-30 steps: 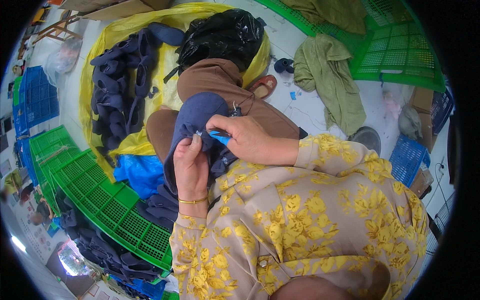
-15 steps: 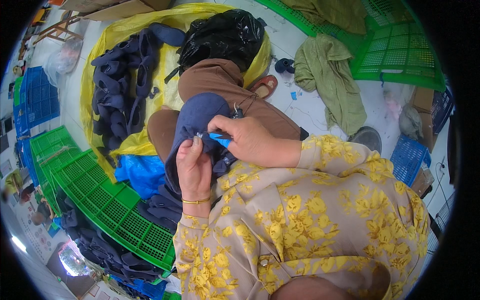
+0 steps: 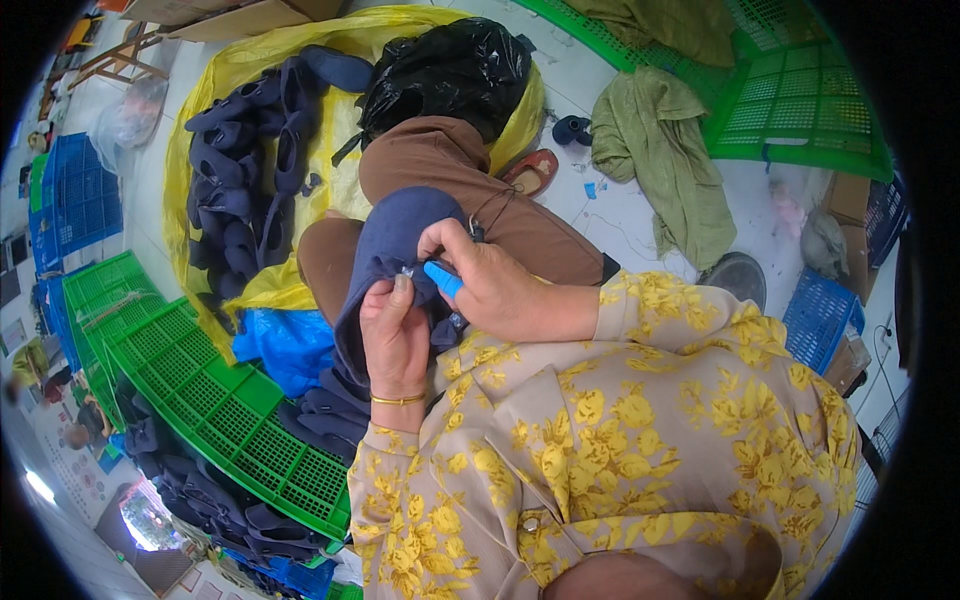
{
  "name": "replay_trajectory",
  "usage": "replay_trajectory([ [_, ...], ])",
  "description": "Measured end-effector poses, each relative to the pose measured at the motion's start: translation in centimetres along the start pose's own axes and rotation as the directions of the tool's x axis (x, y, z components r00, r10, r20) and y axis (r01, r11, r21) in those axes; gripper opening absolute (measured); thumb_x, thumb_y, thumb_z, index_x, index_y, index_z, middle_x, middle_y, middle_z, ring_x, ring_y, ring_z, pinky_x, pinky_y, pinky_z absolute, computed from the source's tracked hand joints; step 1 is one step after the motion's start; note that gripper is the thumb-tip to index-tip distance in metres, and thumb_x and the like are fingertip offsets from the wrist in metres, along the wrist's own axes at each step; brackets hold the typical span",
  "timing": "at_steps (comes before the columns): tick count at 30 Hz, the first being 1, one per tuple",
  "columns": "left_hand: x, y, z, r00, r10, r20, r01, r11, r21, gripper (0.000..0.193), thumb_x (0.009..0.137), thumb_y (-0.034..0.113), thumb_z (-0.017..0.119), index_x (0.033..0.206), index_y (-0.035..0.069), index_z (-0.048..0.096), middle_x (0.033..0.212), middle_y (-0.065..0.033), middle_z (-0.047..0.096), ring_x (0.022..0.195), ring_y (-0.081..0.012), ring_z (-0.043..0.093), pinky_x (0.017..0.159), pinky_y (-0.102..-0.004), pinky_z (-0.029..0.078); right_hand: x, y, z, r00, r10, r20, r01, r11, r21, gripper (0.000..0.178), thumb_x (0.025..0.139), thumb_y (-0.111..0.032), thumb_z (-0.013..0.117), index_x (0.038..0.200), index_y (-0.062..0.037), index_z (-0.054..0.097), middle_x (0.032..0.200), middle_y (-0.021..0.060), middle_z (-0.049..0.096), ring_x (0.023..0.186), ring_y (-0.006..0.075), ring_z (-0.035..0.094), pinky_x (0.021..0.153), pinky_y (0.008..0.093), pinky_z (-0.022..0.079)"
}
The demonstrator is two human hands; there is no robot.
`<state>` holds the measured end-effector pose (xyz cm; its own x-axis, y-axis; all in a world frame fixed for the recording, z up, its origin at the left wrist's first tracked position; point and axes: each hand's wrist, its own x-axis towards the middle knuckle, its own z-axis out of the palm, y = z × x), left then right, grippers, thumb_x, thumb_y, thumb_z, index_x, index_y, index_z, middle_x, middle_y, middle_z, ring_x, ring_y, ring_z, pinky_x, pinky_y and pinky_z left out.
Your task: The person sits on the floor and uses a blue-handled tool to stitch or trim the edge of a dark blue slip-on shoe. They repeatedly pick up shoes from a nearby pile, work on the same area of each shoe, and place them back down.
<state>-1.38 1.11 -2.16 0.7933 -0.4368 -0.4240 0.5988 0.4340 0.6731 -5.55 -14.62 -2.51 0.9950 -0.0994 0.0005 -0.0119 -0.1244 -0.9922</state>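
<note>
Navy-blue cloth [image 3: 420, 210] lies rounded over my bent knee, and both my hands work close together on it. My left hand [image 3: 395, 330], with a gold bangle at the wrist, is closed. Its thumb and fingers pinch a small shiny, clear-looking piece [image 3: 406, 271] against the cloth. Just right of it, my right hand [image 3: 490, 285] is curled, with bright blue wrapping on a finger; what lies inside the fingers is mostly hidden. A dark cord with small dark bits [image 3: 474, 229] shows beside the right knuckles.
Navy shoes [image 3: 220, 170] are piled on a yellow sheet [image 3: 345, 150] at the left, beside a black plastic bag [image 3: 445, 75]. A green crate [image 3: 215, 400] stands lower left, with more shoes beyond it. Olive cloth [image 3: 655, 160] and a green basket [image 3: 800, 105] are at the right.
My right hand has tilted slightly, and the blue-wrapped finger points more downward beside my left fingertips. My left hand keeps its pinch, nearly in place.
</note>
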Motion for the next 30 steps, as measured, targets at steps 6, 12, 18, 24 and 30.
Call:
replay_trajectory([
  [6,-0.1,-0.5,-0.1,0.998,0.003,-0.056,0.001,0.997,0.082,0.023,0.092,0.004,0.06,0.114,-0.002,0.06,0.11,-0.0085,0.065,0.097,-0.0138,0.061,0.09,-0.0274,0.046,0.9,-1.4,-0.5,0.999,0.023,0.027,-0.023,1.0,-0.012,0.029,0.087,0.0,0.051,0.114,-0.0029,0.04,0.089,0.0218,0.062,0.072,0.0378,0.064,0.063,0.0436,0.049],
  [12,-0.6,-0.5,1.5,0.988,0.061,-0.144,-0.001,0.923,0.386,0.018,0.092,0.006,0.062,0.107,-0.003,0.062,0.101,-0.0054,0.066,0.088,-0.0095,0.059,0.081,-0.0234,0.047,2.4,-1.6,-1.6,0.985,0.118,0.126,-0.094,0.979,-0.182,0.023,0.084,-0.006,0.055,0.106,-0.0041,0.049,0.087,0.022,0.066,0.082,0.0407,0.064,0.068,0.0479,0.049],
  [18,-1.4,-0.8,3.1,0.968,0.199,-0.153,-0.058,0.77,0.636,0.015,0.093,0.011,0.062,0.092,-0.004,0.061,0.089,-0.0028,0.064,0.079,-0.0067,0.054,0.071,-0.0226,0.046,2.6,-2.5,-1.4,0.981,-0.171,-0.095,0.135,0.943,-0.303,0.018,0.08,-0.002,0.052,0.097,-0.0048,0.052,0.092,0.017,0.058,0.088,0.0389,0.058,0.072,0.0448,0.048],
  [24,-2.0,1.0,4.1,0.942,0.274,-0.194,-0.099,0.778,0.62,0.01,0.091,0.009,0.063,0.092,-0.001,0.062,0.086,-0.0008,0.063,0.076,-0.0065,0.055,0.069,-0.02,0.044,6.4,-6.9,-6.4,0.976,0.216,-0.015,-0.112,0.564,0.818,0.01,0.098,-0.016,0.049,0.105,-0.0106,0.054,0.08,0.0025,0.057,0.054,0.0045,0.041,0.048,0.0206,0.033],
  [30,-3.4,6.3,1.7,0.943,0.184,-0.278,0.017,0.805,0.593,0.012,0.087,0.005,0.066,0.096,-0.003,0.064,0.09,-0.0039,0.066,0.08,-0.0081,0.058,0.074,-0.0216,0.047,7.3,-10.3,-21.1,0.921,0.195,-0.336,0.193,0.521,0.832,0.012,0.095,-0.015,0.056,0.103,-0.0067,0.059,0.073,-0.0003,0.055,0.055,0.0058,0.049,0.048,0.0154,0.038],
])
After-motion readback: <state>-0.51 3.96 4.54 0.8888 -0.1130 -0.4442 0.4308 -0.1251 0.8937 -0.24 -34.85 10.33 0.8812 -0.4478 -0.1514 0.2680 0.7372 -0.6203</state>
